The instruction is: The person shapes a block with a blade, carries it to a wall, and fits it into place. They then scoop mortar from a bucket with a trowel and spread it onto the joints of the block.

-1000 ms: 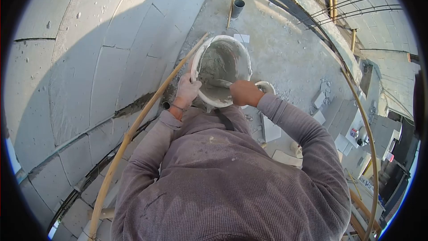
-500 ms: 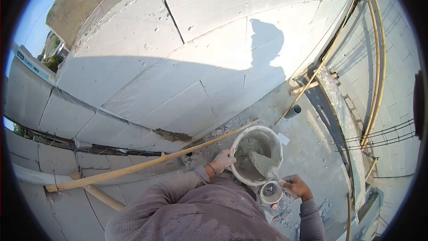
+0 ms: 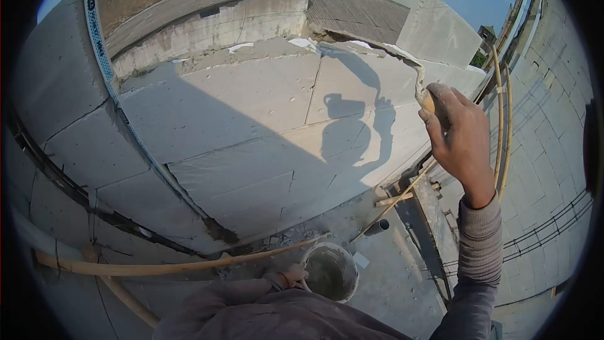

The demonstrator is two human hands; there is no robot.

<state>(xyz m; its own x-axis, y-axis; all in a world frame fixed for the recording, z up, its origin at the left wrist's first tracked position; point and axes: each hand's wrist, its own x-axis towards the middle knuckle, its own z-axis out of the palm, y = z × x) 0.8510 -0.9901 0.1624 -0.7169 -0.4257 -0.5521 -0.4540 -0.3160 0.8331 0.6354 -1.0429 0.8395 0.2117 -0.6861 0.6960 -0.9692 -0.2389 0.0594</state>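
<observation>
Fingers of the right hand (image 3: 462,138) are curled tight around a trowel handle (image 3: 428,102), raised against the block wall (image 3: 251,119). Low down, the bucket (image 3: 331,272) of mortar is gripped at its rim by the left hand (image 3: 293,275), beside a bamboo pole (image 3: 170,268).

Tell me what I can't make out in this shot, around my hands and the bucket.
Head view only:
- Tool in right hand: mostly hidden by the fingers; only a handle end shows.
- Left hand on bucket: small, partly hidden by the sleeve.
- Bucket contents: too shadowed to judge.
</observation>
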